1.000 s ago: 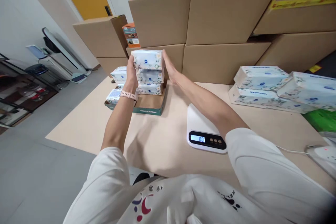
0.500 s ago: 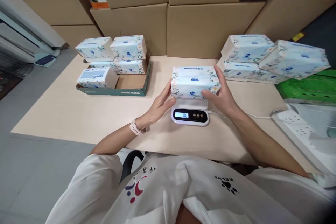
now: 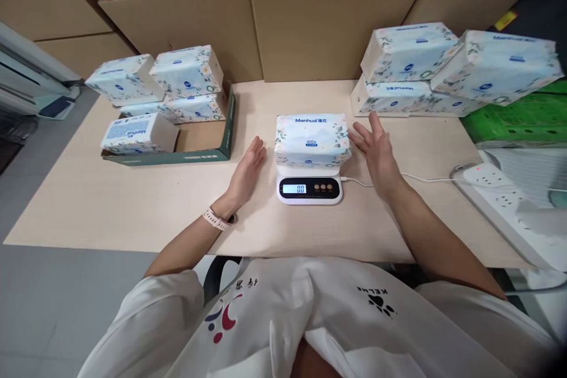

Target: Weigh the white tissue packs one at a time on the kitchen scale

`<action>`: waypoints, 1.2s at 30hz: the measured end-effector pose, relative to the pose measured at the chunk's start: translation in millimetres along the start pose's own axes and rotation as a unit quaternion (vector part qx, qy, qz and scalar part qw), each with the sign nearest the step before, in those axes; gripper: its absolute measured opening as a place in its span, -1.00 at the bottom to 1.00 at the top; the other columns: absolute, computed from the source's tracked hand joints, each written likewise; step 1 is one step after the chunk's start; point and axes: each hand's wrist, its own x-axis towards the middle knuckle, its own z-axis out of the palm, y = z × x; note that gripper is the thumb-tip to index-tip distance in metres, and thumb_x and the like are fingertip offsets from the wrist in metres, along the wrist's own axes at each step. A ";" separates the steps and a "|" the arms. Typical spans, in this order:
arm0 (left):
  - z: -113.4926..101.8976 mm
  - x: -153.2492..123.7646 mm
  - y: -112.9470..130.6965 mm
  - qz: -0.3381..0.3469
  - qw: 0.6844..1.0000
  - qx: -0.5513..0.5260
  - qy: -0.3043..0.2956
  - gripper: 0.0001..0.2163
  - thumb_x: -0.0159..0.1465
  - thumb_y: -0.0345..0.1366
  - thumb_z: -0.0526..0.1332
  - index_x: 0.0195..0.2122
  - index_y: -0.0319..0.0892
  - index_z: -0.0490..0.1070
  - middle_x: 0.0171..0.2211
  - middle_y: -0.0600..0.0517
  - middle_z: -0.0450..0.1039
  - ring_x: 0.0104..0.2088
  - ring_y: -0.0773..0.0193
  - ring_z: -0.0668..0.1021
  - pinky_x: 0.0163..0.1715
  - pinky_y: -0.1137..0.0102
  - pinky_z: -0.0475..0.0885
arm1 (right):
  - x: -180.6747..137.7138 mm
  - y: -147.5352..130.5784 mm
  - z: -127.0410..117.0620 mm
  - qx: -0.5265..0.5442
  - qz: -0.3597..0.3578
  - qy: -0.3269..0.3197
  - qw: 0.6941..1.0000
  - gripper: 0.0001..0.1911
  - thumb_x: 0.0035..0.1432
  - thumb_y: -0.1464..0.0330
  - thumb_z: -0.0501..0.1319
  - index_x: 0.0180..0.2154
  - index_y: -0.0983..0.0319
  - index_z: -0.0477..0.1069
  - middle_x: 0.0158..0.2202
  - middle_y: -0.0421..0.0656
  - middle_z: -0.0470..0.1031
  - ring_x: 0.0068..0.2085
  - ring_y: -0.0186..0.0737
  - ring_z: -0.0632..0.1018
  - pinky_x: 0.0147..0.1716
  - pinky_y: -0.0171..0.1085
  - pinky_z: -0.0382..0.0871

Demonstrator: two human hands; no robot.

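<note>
Facing the pale wooden worktop (image 3: 177, 212), we see the boxy blue-and-white floral plastic-wrapped tissue pack (image 3: 312, 139) atop the flat white plastic scale (image 3: 310, 196); beside the scale, our left grip (image 3: 247, 172) and right grip (image 3: 383, 159) are spread, best held clear for true readings.

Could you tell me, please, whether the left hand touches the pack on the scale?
No, bare table shows between the left hand and the pack.

cardboard boxes (image 3: 328, 23) — stacked | power strip (image 3: 498, 189) — red light (image 3: 478, 169) lit
</note>
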 end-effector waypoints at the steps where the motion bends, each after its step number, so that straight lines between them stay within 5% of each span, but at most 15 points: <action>1: -2.5 1.9 0.9 -0.019 1.000 -0.021 0.008 -0.15 0.40 0.25 0.13 0.58 -0.10 0.02 0.62 -0.09 -0.05 0.60 0.03 0.12 0.61 0.12 0.04 | -0.8 -2.1 -1.7 0.011 0.022 0.009 1.000 0.07 0.19 -0.46 -0.20 0.57 -0.19 -0.21 0.60 -0.20 0.10 0.56 0.06 0.27 0.60 0.19 -0.03; 4: -5.7 5.7 3.8 -0.050 0.997 -0.061 0.020 -0.15 0.41 0.19 0.11 0.57 -0.24 0.02 0.59 -0.18 0.03 0.58 0.04 0.20 0.60 0.16 0.09 | -1.9 -7.4 -3.4 0.032 0.088 0.019 0.995 0.07 0.20 -0.45 -0.25 0.58 -0.15 -0.17 0.59 -0.17 0.13 0.53 0.08 0.32 0.59 0.21 0.04; 8: -4.3 5.2 5.8 -0.056 0.996 -0.066 0.022 -0.24 0.41 0.16 0.12 0.52 -0.15 0.15 0.58 -0.11 0.07 0.58 0.07 0.19 0.60 0.16 0.08 | -3.3 -10.6 -1.1 0.038 0.124 0.008 0.992 0.00 0.26 -0.40 -0.26 0.56 -0.12 -0.07 0.57 -0.17 0.19 0.50 0.05 0.36 0.58 0.22 0.06; 19: -3.7 4.6 5.6 -0.044 0.997 -0.054 0.027 -0.23 0.38 0.20 0.16 0.47 -0.20 0.25 0.55 -0.18 0.15 0.59 -0.01 0.17 0.60 0.12 0.09 | -2.8 -2.7 -1.6 0.043 0.114 -0.010 0.993 -0.08 0.25 -0.41 -0.20 0.46 -0.19 0.17 0.54 -0.27 0.24 0.55 0.11 0.27 0.57 0.29 0.09; 36: -2.0 5.4 8.5 -0.054 0.996 -0.053 0.040 -0.32 0.41 0.15 0.13 0.41 -0.19 0.34 0.51 -0.14 0.25 0.55 0.04 0.26 0.59 0.15 0.13 | -0.5 -7.0 -11.1 0.028 0.105 -0.004 0.994 -0.03 0.20 -0.45 -0.24 0.42 -0.17 0.25 0.54 -0.16 0.24 0.43 0.23 0.45 0.38 0.33 0.44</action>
